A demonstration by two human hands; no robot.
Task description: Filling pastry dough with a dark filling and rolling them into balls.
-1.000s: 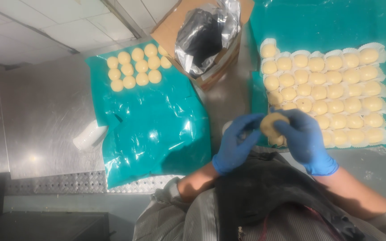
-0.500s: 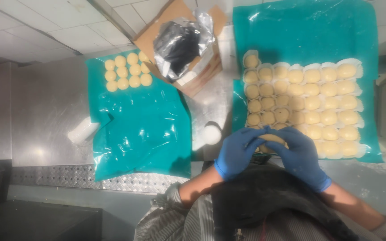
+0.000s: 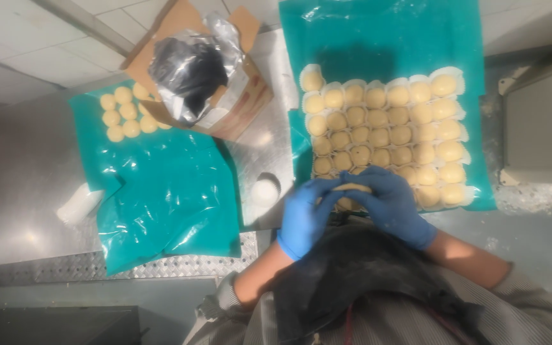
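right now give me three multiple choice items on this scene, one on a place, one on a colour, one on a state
1. Where is the cardboard box?
A. between the two teal sheets
B. on the floor
C. on the dough rows

2. What colour are the gloves on the left hand and right hand?
A. white
B. blue
C. black

3. How is the dough piece at the hands?
A. lying alone on the left sheet
B. inside the box
C. held between both hands

Answers: 1 A, the box sits on the steel counter between the left sheet and the right sheet. 2 B, both gloves are blue. 3 C, fingers of both hands close round it.
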